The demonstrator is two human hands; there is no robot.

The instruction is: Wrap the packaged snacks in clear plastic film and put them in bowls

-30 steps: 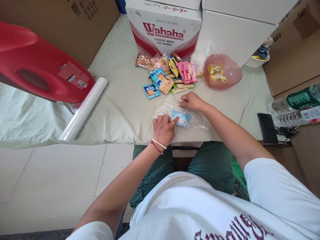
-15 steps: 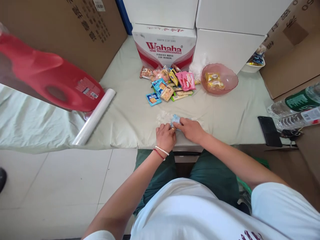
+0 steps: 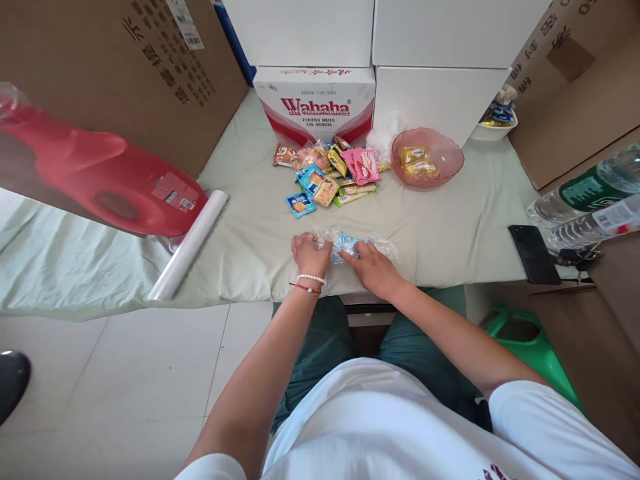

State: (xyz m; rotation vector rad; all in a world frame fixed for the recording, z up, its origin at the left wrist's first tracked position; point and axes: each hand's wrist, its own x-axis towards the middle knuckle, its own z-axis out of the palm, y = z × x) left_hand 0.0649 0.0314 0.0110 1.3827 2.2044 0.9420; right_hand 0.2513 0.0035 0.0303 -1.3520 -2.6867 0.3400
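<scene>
A small blue packet point(image 3: 345, 245) lies on the cloth near the table's front edge, within crumpled clear plastic wrap point(image 3: 387, 247). My left hand point(image 3: 311, 253) is at the left end of the wrap, its fingers curled and pinching the film. Over the right part of the packet, my right hand point(image 3: 373, 268) bends its thumb and fingers and grips it. Just beyond lies a pile of wrapped snacks, with a blue snack packet point(image 3: 301, 205), a wrapped biscuit point(image 3: 326, 192) and a pink packet point(image 3: 363, 165).
A pink bowl point(image 3: 453, 160) with yellow-wrapped snacks stands behind to the right. A roll of plastic wrap point(image 3: 190, 243) lies left, by a red jug point(image 3: 115, 173). White boxes point(image 3: 435, 100) line the back. A phone point(image 3: 534, 255) and plastic bottles point(image 3: 565, 233) are at right.
My left hand has moved left, away from my right hand, uncovering more of the blue packet and the wrap. The whole view has shifted slightly.
</scene>
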